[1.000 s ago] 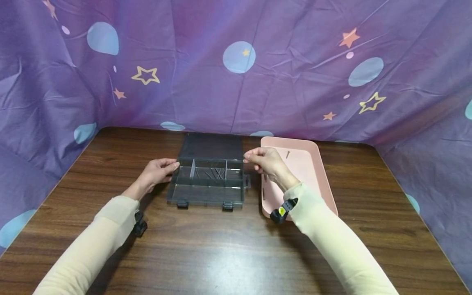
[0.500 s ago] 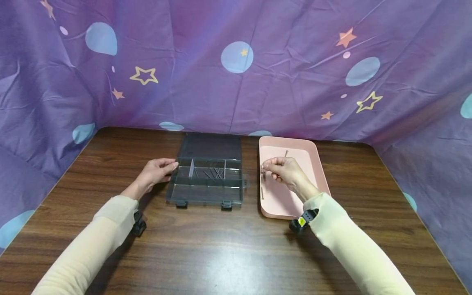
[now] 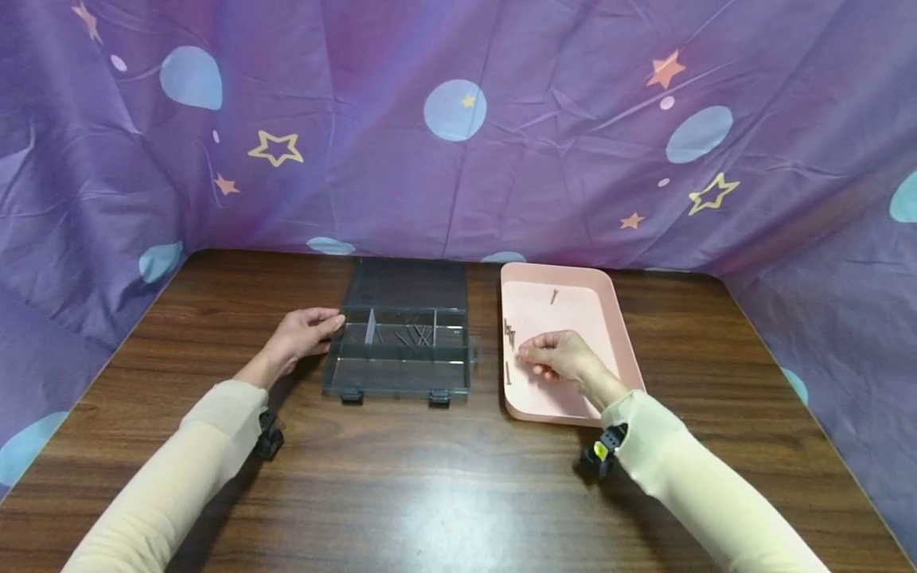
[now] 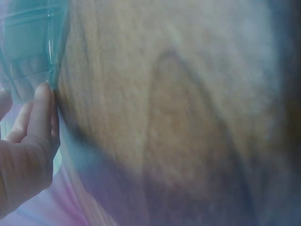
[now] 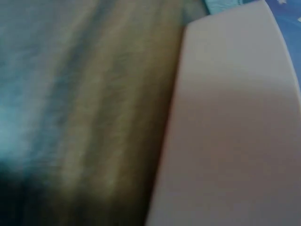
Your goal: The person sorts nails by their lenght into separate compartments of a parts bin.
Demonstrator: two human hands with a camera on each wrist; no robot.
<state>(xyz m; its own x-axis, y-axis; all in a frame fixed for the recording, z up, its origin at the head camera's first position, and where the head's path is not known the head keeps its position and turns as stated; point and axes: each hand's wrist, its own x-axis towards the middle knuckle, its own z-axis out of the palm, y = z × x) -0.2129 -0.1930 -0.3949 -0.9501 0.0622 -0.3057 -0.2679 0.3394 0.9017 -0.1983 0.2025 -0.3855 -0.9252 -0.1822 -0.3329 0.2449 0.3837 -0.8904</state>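
Note:
A smoky clear organizer box (image 3: 398, 374) lies open on the wooden table (image 3: 430, 477), its lid (image 3: 405, 283) flat behind it and several thin nails in a back compartment (image 3: 414, 336). My left hand (image 3: 306, 331) rests against the box's left wall; the left wrist view shows a straight fingertip (image 4: 43, 96) touching the box (image 4: 28, 42). My right hand (image 3: 557, 356) is down in the pink tray (image 3: 622, 334), fingers curled with their tips on the floor beside loose nails (image 3: 509, 331). Whether it pinches one is hidden. The right wrist view shows only the tray (image 5: 235, 117) and the table.
One more nail (image 3: 554, 296) lies at the back of the tray and another (image 3: 508, 372) near its left wall. Purple cloth with stars and dots (image 3: 458, 119) walls the table at the back and on both sides. Bare wood lies in front of the box and tray.
My right hand moved from above the box's right edge over to the tray and down to its floor by the nails. The left hand and the box stayed put.

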